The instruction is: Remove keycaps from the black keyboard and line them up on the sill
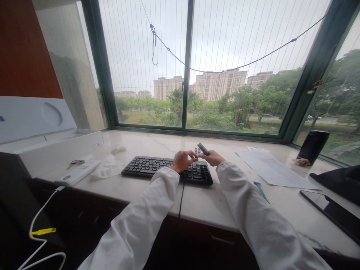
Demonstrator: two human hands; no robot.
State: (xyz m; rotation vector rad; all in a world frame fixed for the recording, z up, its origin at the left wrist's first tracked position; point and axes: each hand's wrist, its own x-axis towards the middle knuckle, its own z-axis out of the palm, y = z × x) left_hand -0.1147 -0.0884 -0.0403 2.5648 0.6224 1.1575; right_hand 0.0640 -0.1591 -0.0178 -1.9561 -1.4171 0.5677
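Observation:
A black keyboard (149,165) lies on the pale sill in front of me, its right end under and between my hands. My left hand (182,160) is over the keyboard's right part, thumb and fingers drawn together in a pinch. What sits at those fingertips is too small to make out. In my right hand (215,158) is a dark, flat brush (203,149), its greyish bristle-like end pointing up and left. Just behind the fingertips are several small dark key-like pieces (196,150), partly covered by the hands.
Left are an open white box (62,148), a white power bank (81,172) with a cable, and crumpled tissue (108,167). To the right lie paper sheets (277,168), a blue tool (261,192), a phone (333,213) and a dark bottle (313,148). Windows rise behind.

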